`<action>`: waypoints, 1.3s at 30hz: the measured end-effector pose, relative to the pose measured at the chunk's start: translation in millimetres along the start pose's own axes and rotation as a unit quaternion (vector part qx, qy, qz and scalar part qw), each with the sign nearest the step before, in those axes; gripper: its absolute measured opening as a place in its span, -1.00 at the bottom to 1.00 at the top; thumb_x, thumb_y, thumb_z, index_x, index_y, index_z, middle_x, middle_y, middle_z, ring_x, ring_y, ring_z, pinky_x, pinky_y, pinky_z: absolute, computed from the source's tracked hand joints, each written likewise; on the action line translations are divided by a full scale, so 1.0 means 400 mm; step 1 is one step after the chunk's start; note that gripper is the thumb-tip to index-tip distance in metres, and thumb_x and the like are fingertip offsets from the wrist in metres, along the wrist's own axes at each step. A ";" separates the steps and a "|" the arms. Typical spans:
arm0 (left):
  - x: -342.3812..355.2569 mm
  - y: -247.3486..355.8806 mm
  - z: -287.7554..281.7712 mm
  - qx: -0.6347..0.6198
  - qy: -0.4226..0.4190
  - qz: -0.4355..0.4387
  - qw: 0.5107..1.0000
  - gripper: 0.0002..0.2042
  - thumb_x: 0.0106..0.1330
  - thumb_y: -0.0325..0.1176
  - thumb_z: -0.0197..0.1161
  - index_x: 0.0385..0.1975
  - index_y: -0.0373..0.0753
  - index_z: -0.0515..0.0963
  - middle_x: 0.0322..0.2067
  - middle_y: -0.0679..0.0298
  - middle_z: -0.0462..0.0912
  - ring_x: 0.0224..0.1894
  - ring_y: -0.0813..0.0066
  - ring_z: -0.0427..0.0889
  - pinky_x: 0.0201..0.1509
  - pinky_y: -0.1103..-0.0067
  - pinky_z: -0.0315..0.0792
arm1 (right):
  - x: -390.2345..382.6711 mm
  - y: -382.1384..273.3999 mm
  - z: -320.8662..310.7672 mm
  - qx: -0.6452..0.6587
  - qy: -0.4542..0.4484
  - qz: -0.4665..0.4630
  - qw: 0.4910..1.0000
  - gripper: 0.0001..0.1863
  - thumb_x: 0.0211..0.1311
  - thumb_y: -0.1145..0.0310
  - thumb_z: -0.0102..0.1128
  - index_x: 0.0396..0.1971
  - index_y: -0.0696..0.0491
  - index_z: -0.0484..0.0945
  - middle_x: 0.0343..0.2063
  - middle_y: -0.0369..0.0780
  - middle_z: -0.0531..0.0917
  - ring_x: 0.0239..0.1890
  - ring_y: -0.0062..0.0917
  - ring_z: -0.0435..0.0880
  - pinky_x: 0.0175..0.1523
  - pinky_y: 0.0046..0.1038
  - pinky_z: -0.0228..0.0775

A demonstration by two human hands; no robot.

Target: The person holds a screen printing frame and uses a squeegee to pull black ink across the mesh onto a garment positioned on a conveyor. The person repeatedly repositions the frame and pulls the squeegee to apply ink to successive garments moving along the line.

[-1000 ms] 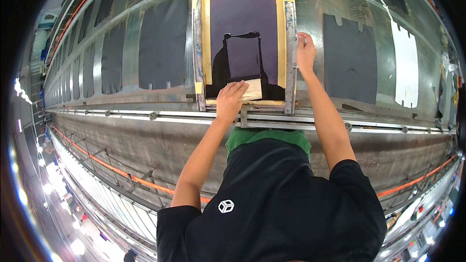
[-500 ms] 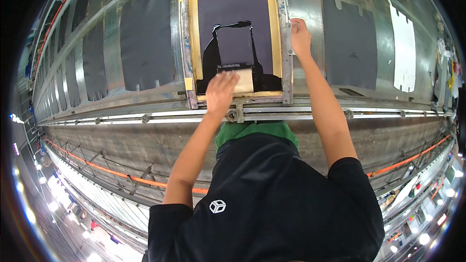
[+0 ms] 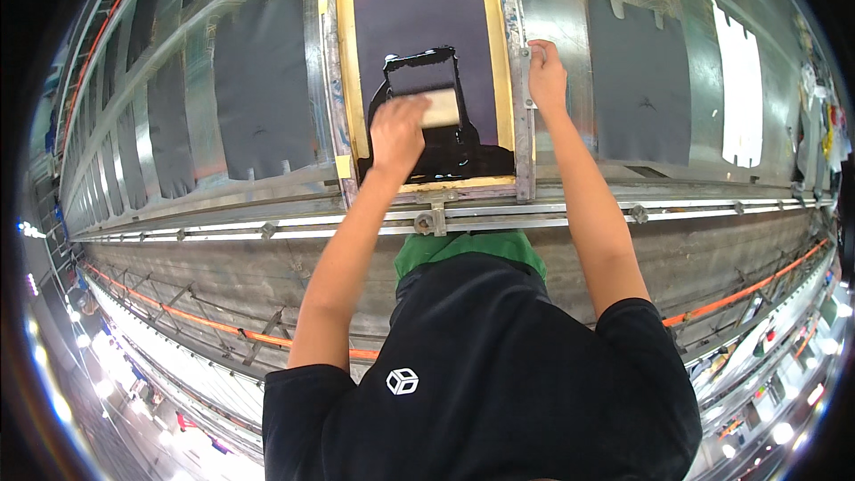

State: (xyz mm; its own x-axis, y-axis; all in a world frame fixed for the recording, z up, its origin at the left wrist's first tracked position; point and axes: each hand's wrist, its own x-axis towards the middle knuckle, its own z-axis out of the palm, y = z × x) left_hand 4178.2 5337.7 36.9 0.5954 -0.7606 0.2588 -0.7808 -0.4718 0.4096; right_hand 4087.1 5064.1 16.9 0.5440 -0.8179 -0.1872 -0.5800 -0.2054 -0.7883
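Observation:
A screen-printing frame (image 3: 330, 80) with yellow tape round its inner edge lies on the long metal table in front of me. Glossy black ink (image 3: 463, 160) pools over the near part of its dark mesh (image 3: 427, 9). My left hand (image 3: 397, 129) is closed round the left end of a squeegee (image 3: 442, 108) with a pale, wood-coloured handle. The squeegee stands on the mesh within the inked area; its blade is hidden. At the frame's right side rail, my right hand (image 3: 547, 76) has its fingers bent against the edge, by a small metal fitting.
Dark grey cut panels (image 3: 263, 80) lie in a row on the table to the left. Another grey panel (image 3: 637, 80) and a white panel (image 3: 741, 93) lie to the right. A metal rail (image 3: 570, 216) with bolts runs along the table's near edge, close to my waist.
My left hand and the squeegee have moved away from me, up the mesh. Ink now covers more of the near end. My right hand stays at the frame's side.

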 end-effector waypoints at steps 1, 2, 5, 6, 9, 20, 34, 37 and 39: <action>-0.040 0.017 -0.001 0.005 0.000 0.004 1.000 -0.64 0.04 -0.65 0.20 -0.15 -0.14 0.67 -0.11 0.30 0.72 0.00 0.23 0.64 0.15 0.30 0.49 | 0.001 0.002 -0.002 0.002 0.006 0.001 1.000 -0.80 0.49 0.24 0.00 -0.04 -0.08 0.56 -0.58 -0.01 0.62 -0.42 0.00 0.65 -0.21 -0.05 0.41; -0.075 0.035 -0.008 0.011 0.002 0.008 1.000 -0.63 0.04 -0.64 0.21 -0.14 -0.13 0.66 -0.09 0.31 0.72 0.02 0.23 0.63 0.18 0.28 0.48 | 0.003 0.001 -0.002 0.002 0.003 0.004 1.000 -0.80 0.49 0.24 0.00 -0.04 -0.08 0.56 -0.58 -0.01 0.61 -0.42 -0.01 0.65 -0.21 -0.06 0.41; -0.106 0.051 -0.025 -0.012 0.002 -0.003 1.000 -0.58 -0.03 -0.69 0.21 -0.14 -0.15 0.66 -0.09 0.31 0.72 0.02 0.24 0.63 0.19 0.30 0.48 | 0.003 0.002 -0.001 0.001 -0.003 0.003 1.000 -0.79 0.49 0.23 -0.01 -0.04 -0.08 0.56 -0.59 -0.01 0.61 -0.43 -0.02 0.65 -0.22 -0.09 0.42; -0.089 0.051 -0.032 -0.021 0.002 -0.008 1.000 -0.58 -0.04 -0.70 0.21 -0.15 -0.16 0.66 -0.10 0.30 0.72 0.00 0.23 0.64 0.19 0.31 0.49 | 0.001 0.002 -0.003 0.002 -0.002 0.001 1.000 -0.79 0.50 0.23 -0.01 -0.04 -0.07 0.56 -0.59 -0.01 0.61 -0.44 -0.03 0.65 -0.22 -0.09 0.42; 0.053 0.001 -0.023 -0.063 0.047 -0.018 0.997 -0.64 -0.01 -0.69 0.20 -0.21 -0.20 0.69 -0.16 0.22 0.75 -0.08 0.15 0.69 0.09 0.31 0.54 | 0.004 0.000 -0.005 0.011 0.005 -0.006 1.000 -0.78 0.50 0.22 -0.01 -0.05 -0.06 0.57 -0.60 -0.02 0.60 -0.44 -0.03 0.65 -0.22 -0.10 0.42; -0.001 0.028 -0.019 -0.007 -0.013 -0.009 1.000 -0.66 0.02 -0.67 0.16 -0.22 -0.16 0.68 -0.20 0.24 0.74 -0.10 0.17 0.68 0.04 0.30 0.53 | 0.009 0.026 0.015 0.051 0.030 -0.036 0.998 -0.79 0.46 0.23 0.06 -0.10 -0.03 0.61 -0.57 -0.04 0.62 -0.47 -0.09 0.64 -0.24 -0.15 0.44; -0.257 -0.065 -0.216 -0.067 0.032 -0.055 0.996 -0.51 -0.04 -0.61 0.27 -0.01 -0.14 0.63 0.01 0.34 0.67 0.09 0.24 0.57 0.15 0.30 0.45 | -0.088 -0.192 0.171 0.086 0.063 -0.097 0.990 -0.78 0.47 0.20 0.09 -0.13 -0.03 0.65 -0.62 -0.15 0.58 -0.57 -0.43 0.47 -0.33 -0.29 0.34; -0.321 -0.252 -0.294 -0.029 0.030 -0.061 0.997 -0.52 -0.06 -0.60 0.28 -0.04 -0.14 0.64 0.01 0.34 0.67 0.08 0.25 0.58 0.13 0.31 0.45 | -0.171 -0.266 0.370 0.091 0.101 -0.152 0.979 -0.82 0.45 0.30 0.09 -0.14 0.00 0.63 -0.55 -0.12 0.61 -0.51 -0.36 0.57 -0.29 -0.30 0.41; -0.379 -0.360 -0.363 -0.011 0.017 -0.070 0.997 -0.52 -0.06 -0.61 0.28 -0.03 -0.14 0.65 0.01 0.34 0.67 0.09 0.24 0.58 0.15 0.31 0.45 | -0.248 -0.332 0.484 0.106 0.075 -0.121 0.984 -0.82 0.45 0.32 0.08 -0.13 0.01 0.62 -0.54 -0.11 0.62 -0.50 -0.35 0.60 -0.25 -0.31 0.43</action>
State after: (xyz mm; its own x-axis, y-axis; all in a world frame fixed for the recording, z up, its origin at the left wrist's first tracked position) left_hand 4227.9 5585.6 65.6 0.7046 -0.6723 0.2269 -0.6855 -0.5624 0.4625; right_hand 4227.8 5276.7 26.7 0.5457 -0.8322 0.0977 -0.2955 -0.3003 -0.9069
